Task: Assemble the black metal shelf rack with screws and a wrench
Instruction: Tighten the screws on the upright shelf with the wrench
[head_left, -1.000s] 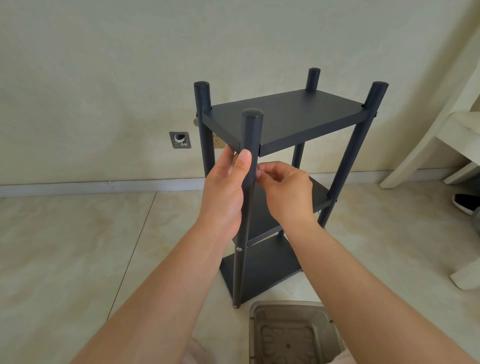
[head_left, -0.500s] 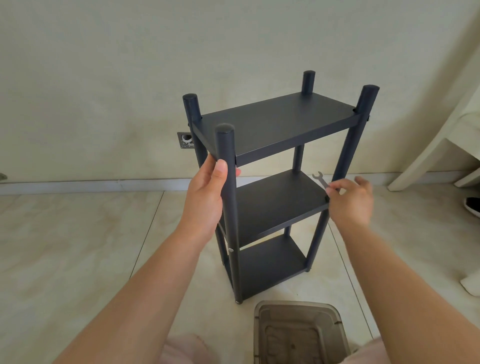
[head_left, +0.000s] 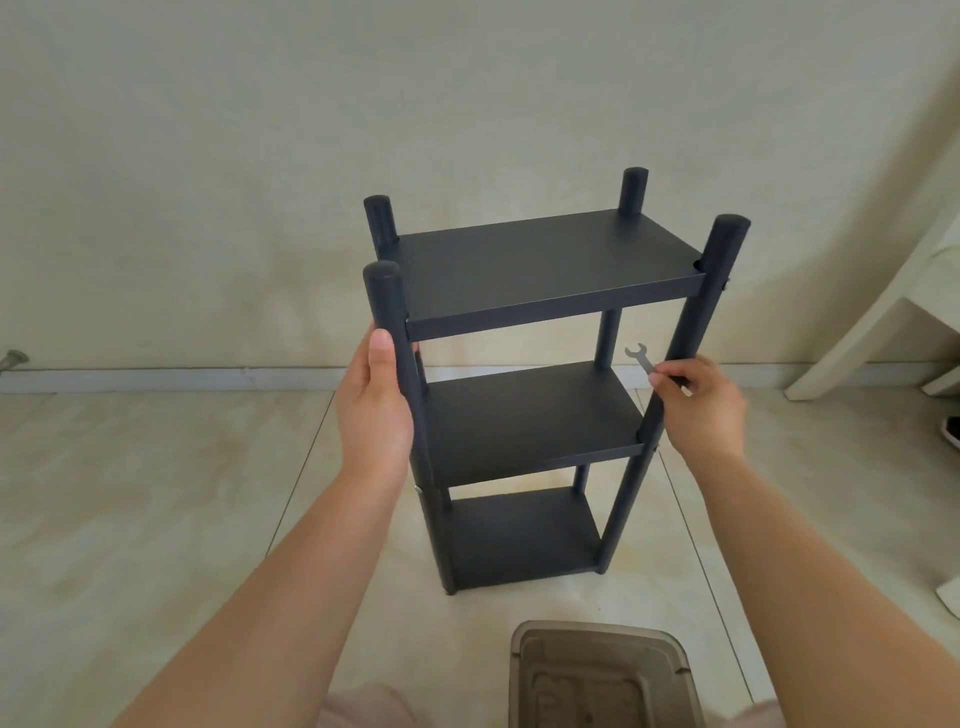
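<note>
no readable text, no labels, no brand marks, no numbers, no signs anywhere

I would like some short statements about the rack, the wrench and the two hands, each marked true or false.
1. The left hand grips the front left post of the rack. True.
2. The wrench lies on the top shelf. False: the right hand pinches it beside the front right post.
3. The rack has three shelves. True.
4. The rack lies on its side. False: it stands upright on the floor.
5. A plastic bin sits near the camera. True.
</note>
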